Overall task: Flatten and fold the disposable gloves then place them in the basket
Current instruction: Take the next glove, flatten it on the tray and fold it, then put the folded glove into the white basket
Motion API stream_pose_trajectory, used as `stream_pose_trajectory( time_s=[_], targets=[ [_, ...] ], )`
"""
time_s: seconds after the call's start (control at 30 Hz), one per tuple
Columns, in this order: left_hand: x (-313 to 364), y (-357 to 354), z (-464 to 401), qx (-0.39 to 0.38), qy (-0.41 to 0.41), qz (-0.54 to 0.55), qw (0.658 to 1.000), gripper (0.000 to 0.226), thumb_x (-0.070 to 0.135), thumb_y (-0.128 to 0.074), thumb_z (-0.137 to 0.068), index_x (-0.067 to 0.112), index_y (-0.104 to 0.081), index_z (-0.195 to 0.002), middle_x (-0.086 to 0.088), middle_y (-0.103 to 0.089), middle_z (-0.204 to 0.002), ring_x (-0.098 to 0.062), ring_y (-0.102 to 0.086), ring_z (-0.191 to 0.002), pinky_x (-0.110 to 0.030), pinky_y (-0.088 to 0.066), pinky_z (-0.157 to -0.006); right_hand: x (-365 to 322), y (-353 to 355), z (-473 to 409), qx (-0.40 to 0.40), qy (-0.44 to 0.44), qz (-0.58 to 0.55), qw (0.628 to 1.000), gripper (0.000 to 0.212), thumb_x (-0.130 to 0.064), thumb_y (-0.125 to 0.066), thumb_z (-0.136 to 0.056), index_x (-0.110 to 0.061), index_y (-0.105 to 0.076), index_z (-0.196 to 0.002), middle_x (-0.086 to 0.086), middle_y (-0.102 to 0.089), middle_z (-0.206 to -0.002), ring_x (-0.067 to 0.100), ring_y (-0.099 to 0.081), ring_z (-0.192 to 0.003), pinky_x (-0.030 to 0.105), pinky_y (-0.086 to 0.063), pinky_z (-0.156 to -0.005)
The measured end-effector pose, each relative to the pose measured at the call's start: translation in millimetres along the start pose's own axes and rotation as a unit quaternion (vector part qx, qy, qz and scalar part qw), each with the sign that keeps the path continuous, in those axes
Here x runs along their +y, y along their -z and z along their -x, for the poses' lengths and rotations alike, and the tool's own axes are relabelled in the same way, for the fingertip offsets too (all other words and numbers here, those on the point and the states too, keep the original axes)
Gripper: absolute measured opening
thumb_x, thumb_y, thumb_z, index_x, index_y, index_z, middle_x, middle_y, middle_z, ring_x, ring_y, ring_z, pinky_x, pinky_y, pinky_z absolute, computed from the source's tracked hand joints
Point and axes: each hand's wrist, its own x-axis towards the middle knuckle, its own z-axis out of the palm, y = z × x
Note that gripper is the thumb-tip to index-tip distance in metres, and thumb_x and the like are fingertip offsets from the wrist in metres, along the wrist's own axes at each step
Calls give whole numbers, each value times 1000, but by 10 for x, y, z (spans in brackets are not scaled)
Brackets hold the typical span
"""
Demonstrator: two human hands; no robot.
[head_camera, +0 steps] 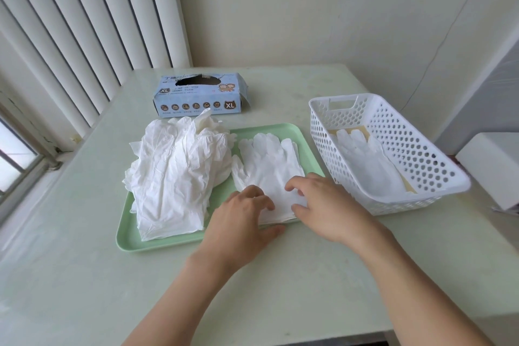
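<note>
Flat glove (269, 168) lies on the right half of the green tray (157, 244), cuff at the near edge. My left hand (241, 219) and right hand (323, 202) press on the cuff, fingers loosely curled, pinching nothing. Risks: thin film clinging and dragging, a skewed fold, snagging the crumpled pile (174, 171) to the left. Basket (393, 199) waits right.

Head cam, looks fwd/down at table (84, 275) (close, wide-angle).

A pale green table (84, 275) stands in a corner between cream walls (309, 8) and white vertical blinds (70, 22)
</note>
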Motion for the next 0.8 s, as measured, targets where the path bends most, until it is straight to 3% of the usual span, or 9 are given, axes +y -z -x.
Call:
stream_pose_trajectory(
  time_s=[0.13,0.23,0.33,0.47,0.6,0.67,0.8],
  targets=[
    [-87,-75,29,18,14,91,996,33,43,-83,-80,29,-73,-108,18,-59,-108,-11,-60,-88,-35,-53,-77,85,-51,-19,-8,-8,-188,982,35,-15,-77,-82,-27,-71,-115,-11,-65,-106,3,-61,-75,11,-44,-66],
    [-123,-100,30,25,18,141,990,28,40,-87,-74,31,-76,-98,21,-61,-100,-5,-63,-79,-33,-54,-71,147,-36,12,-49,-8,-262,964,38,-17,-88,-72,-27,-77,-107,-11,-73,-101,2,-68,-91,20,-56,-85],
    [-120,-108,38,31,22,165,986,19,36,-88,-74,33,-77,-89,23,-61,-97,-3,-63,-77,-28,-52,-68,188,-41,40,-68,9,-214,974,44,-13,-89,-67,-29,-76,-106,-12,-71,-105,0,-67,-96,26,-57,-89],
    [-141,-123,49,33,12,175,984,10,35,-86,-77,33,-77,-80,22,-62,-95,-7,-61,-75,-27,-48,-62,158,-92,34,21,66,-116,991,28,0,-71,-76,-25,-80,-82,-9,-71,-81,1,-63,-72,23,-52,-66],
    [-145,-55,34,49,-17,211,976,12,36,-78,-88,31,-75,-78,17,-64,-92,-4,-59,-72,-14,-39,-63,142,43,100,74,58,-166,982,8,-20,-77,-83,-27,-79,-79,-8,-70,-73,6,-62,-67,28,-51,-63],
    [-85,74,20,77,-38,226,970,18,39,-73,-92,24,-75,-81,14,-66,-97,-4,-62,-85,-11,-39,-69,98,162,148,93,80,-182,976,9,-22,-75,-86,-27,-76,-79,-6,-69,-72,7,-60,-63,31,-51,-62],
    [224,586,-101,144,-87,299,939,24,34,-60,-97,13,-71,-91,8,-69,-99,-15,-65,-94,-25,-49,-79,-82,583,269,140,144,-233,952,12,-21,-74,-89,-21,-73,-77,-5,-64,-67,2,-49,-55,20,-37,-55]
  ],
)
